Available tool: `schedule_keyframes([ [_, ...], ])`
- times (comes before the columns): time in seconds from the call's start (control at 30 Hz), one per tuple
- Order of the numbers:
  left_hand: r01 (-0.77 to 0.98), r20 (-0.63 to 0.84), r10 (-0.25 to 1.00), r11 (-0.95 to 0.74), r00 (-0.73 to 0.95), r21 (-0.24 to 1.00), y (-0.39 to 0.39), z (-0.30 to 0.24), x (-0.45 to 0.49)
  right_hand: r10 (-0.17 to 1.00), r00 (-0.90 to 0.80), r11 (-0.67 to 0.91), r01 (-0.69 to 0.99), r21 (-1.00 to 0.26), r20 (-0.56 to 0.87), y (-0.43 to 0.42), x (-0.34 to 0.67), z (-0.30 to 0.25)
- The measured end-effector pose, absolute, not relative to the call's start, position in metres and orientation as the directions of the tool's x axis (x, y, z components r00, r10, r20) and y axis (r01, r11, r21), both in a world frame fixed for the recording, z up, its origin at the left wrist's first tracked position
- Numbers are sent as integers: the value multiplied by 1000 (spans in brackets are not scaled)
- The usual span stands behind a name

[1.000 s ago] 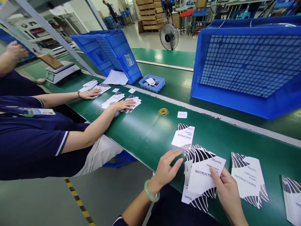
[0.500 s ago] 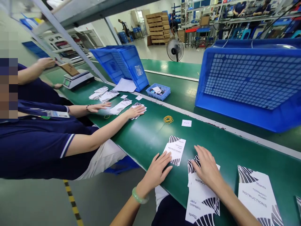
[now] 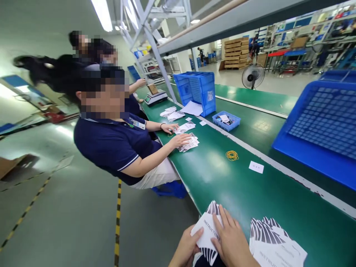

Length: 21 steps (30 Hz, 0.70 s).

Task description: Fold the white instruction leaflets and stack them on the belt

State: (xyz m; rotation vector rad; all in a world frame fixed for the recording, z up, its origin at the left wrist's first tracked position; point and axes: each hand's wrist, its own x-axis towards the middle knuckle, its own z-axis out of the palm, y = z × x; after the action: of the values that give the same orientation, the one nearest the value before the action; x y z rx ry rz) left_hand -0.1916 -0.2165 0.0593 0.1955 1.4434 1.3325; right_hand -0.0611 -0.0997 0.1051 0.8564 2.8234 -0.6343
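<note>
A small stack of white instruction leaflets (image 3: 205, 230) with black striped corners is at the near edge of the bench, between my two hands. My left hand (image 3: 185, 246) grips its left side, thumb on top and fingers underneath. Along the right side, my right hand (image 3: 232, 235) holds the same leaflets, its fingers lying over their edge. To the right, a fanned pile of instruction leaflets (image 3: 274, 246) lies on the green bench, partly cut off by the frame's bottom.
Yellow rubber bands (image 3: 231, 155) and a small white card (image 3: 256, 167) lie farther up the green bench (image 3: 211, 174). Blue crates (image 3: 319, 118) and a small blue basket (image 3: 226, 121) stand beyond. On the left, a co-worker (image 3: 111, 148) handles leaflets (image 3: 189, 142).
My hands have come together on one stack, now lifted toward me at the bench edge; earlier they rested on separate piles. The view has swung left.
</note>
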Motion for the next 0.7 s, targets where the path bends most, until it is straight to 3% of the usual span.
schedule_keyframes([
  [0.17,-60,-411,903,407,-121,911,-222,110,-222,419,-895,759,438,-482,-153,-101,-51,127],
  [0.27,66,-362,932,361,-2,930,-212,139,-235,355,-928,684,338,-646,-110,-98,-47,153],
  [0.3,21,-327,945,328,-17,945,-206,145,-234,377,-919,610,340,-715,-115,-97,-45,160],
  [0.37,-231,-214,971,186,-104,955,-192,151,-223,495,-859,374,348,-860,-132,-96,-39,169],
  [0.43,-536,-87,980,-22,-176,844,-177,149,-202,645,-747,69,269,-961,-163,-95,-33,171],
  [0.5,-713,3,991,-98,-132,695,-166,142,-177,765,-613,-156,126,-980,-200,-96,-26,168],
  [0.6,-803,-51,998,49,23,594,-159,129,-143,870,-456,-198,28,-980,-189,-103,-12,161],
  [0.7,-860,-252,955,256,155,440,-160,120,-127,918,-379,-50,193,-980,-121,-112,5,155],
])
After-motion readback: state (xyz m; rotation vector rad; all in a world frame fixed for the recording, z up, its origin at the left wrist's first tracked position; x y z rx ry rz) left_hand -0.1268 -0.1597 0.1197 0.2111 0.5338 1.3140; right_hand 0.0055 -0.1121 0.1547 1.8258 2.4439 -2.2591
